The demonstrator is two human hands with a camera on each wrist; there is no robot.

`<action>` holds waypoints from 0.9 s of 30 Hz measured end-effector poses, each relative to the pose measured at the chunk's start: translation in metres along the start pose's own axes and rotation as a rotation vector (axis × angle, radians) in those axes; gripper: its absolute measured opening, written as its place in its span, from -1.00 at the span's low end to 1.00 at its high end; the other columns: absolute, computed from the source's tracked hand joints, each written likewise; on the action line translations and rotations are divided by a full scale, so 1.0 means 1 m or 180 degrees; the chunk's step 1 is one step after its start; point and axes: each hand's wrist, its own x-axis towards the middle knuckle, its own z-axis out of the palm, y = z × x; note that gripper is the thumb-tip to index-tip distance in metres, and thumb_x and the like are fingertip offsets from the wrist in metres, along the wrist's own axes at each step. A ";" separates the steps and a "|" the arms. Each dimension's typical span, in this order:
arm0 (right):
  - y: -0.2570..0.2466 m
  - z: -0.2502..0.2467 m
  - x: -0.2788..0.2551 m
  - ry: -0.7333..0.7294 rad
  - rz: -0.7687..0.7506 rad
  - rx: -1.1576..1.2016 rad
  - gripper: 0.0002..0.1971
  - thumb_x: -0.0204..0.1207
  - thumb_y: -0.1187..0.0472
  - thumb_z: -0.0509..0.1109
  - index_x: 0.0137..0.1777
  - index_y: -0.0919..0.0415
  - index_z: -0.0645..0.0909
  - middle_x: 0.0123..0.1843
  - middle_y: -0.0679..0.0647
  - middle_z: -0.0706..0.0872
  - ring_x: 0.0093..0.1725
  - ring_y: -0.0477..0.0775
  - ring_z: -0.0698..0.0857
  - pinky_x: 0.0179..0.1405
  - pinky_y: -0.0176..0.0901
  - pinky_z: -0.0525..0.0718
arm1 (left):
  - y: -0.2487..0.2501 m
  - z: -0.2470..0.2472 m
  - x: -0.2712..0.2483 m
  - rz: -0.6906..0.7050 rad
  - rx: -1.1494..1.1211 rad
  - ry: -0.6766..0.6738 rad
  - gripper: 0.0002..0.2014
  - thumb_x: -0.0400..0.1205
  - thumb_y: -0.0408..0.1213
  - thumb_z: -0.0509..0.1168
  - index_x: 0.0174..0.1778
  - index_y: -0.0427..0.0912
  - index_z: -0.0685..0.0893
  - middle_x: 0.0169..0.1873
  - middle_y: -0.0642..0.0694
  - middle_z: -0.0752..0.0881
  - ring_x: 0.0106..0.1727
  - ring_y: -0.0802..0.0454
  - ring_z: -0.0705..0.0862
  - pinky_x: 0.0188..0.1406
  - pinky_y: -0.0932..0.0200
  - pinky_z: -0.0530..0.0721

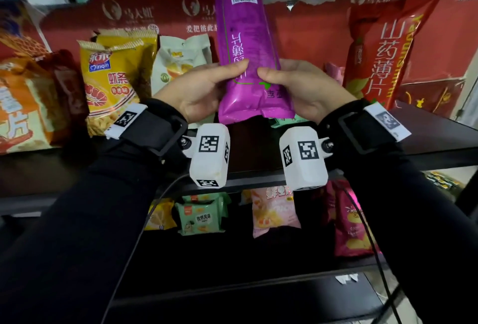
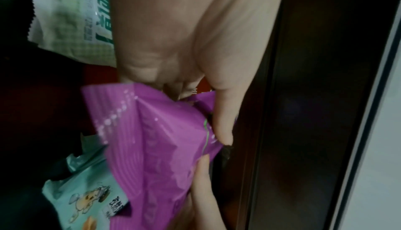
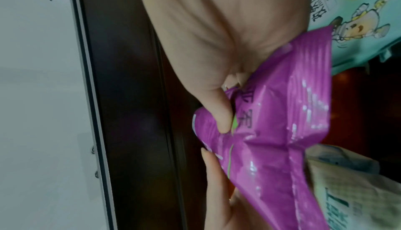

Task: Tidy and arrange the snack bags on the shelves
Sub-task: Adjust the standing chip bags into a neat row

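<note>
Head view, centre frame: left hand [image 1: 199,88] and right hand [image 1: 305,88] both pinch the purple bag's [image 1: 245,46] lower end, holding it upright, probably to stand it on the shelf [image 1: 426,140].

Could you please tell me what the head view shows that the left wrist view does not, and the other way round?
Only the head view shows the whole shelf, the yellow bag, the tall red bag, the barcode end of the purple bag, and the lower shelf's packs. Only the left wrist view shows the crimped bottom seam of the purple bag close up. Both show the left hand and the right hand holding it.
</note>
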 end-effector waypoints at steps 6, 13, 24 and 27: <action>0.002 -0.002 0.006 -0.0032 0.0075 -0.0248 -0.70 0.52 0.44 0.38 0.23 0.24 0.61 -0.11 0.09 0.81 -0.23 -0.02 0.80 -0.22 -0.15 0.78 | -0.007 -0.001 0.003 -0.0006 0.0121 0.0269 -0.60 0.66 -0.49 0.22 0.44 -0.29 0.51 0.16 -0.18 0.70 0.10 -0.03 0.71 0.14 0.11 0.72; 0.000 0.007 0.003 0.0093 0.0074 -0.0428 -0.76 0.58 0.26 0.38 0.23 0.17 0.63 -0.04 -0.01 0.78 -0.16 -0.13 0.79 -0.18 -0.26 0.76 | 0.011 0.008 0.004 0.0051 0.0044 0.0177 -0.79 0.67 -0.20 0.25 0.15 -0.16 0.67 -0.10 -0.08 0.84 -0.08 0.03 0.83 -0.20 0.08 0.78; -0.007 0.003 0.001 0.0066 -0.0488 -0.0074 -0.41 0.38 0.61 0.40 0.41 0.29 0.44 0.02 0.06 0.75 -0.08 -0.05 0.79 -0.13 -0.13 0.76 | 0.004 0.017 -0.003 0.0271 -0.0093 0.0397 -0.57 0.63 -0.49 0.25 0.45 -0.21 0.49 -0.02 -0.09 0.75 -0.16 0.06 0.79 -0.26 0.09 0.77; -0.003 0.002 0.001 0.0103 -0.0722 0.0036 -0.36 0.26 0.70 0.43 0.34 0.32 0.46 0.02 0.13 0.74 0.02 0.09 0.74 0.11 0.04 0.74 | 0.010 0.020 -0.013 0.0231 -0.0257 0.0296 -0.58 0.61 -0.58 0.09 0.31 -0.11 0.54 -0.06 -0.06 0.72 -0.21 0.07 0.76 -0.30 -0.01 0.78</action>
